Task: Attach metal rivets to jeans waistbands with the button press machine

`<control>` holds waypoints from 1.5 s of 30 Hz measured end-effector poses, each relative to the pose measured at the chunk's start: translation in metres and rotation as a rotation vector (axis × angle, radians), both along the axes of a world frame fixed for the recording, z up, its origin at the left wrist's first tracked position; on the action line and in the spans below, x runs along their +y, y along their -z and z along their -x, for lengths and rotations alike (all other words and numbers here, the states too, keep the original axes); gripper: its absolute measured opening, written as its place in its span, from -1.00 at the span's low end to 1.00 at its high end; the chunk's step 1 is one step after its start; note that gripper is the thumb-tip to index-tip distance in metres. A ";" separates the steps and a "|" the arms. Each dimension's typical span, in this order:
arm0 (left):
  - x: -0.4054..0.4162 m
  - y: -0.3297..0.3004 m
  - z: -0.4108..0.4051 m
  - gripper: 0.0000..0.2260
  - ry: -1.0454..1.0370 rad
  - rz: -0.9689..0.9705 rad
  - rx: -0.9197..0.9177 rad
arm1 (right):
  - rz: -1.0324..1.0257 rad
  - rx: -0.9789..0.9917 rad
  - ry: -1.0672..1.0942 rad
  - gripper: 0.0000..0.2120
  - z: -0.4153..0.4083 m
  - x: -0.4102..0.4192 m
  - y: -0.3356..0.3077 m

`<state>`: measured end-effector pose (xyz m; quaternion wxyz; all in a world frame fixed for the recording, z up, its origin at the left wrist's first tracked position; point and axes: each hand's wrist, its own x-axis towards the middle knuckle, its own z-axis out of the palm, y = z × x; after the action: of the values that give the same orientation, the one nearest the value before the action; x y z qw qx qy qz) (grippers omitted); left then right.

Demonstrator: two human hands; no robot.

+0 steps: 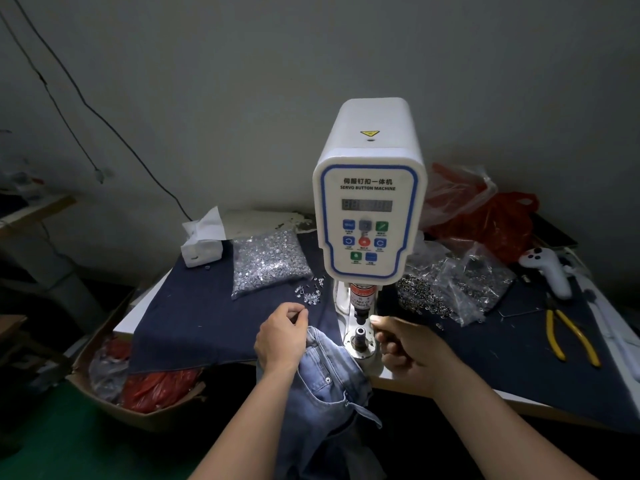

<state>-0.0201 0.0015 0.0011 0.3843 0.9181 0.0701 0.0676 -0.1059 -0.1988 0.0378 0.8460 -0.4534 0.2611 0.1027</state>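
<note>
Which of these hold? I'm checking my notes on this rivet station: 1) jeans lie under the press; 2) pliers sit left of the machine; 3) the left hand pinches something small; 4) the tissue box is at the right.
1) False: the jeans hang off the table edge beside the lower die, not on it.
2) False: the yellow pliers lie right of the button machine.
3) True: the left hand has its fingertips pinched.
4) False: the tissue box stands at the left.

jeans light blue | machine white, blue trim | pliers yellow
</note>
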 end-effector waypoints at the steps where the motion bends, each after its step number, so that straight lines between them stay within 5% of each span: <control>1: 0.001 -0.001 0.001 -0.93 0.011 0.012 0.007 | -0.027 0.014 0.008 -0.85 0.000 0.003 -0.001; 11: 0.014 -0.005 0.023 -0.83 0.182 0.415 -0.072 | -0.065 0.023 0.021 -0.81 0.000 0.020 -0.009; 30: -0.025 -0.021 0.051 -0.95 0.340 0.534 0.006 | -0.114 -0.068 0.064 -0.85 0.008 0.015 -0.006; 36: -0.039 -0.023 0.054 -0.92 0.370 0.469 0.028 | 0.450 -0.093 0.132 -0.76 0.007 -0.026 0.004; 45: -0.039 -0.029 0.051 -0.89 0.436 0.379 0.037 | 0.402 -0.087 0.171 -0.73 0.007 -0.054 0.040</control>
<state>-0.0707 -0.0370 0.0297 0.5532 0.8243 -0.1105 -0.0475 -0.1129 -0.2526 -0.0023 0.7548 -0.5931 0.2770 -0.0430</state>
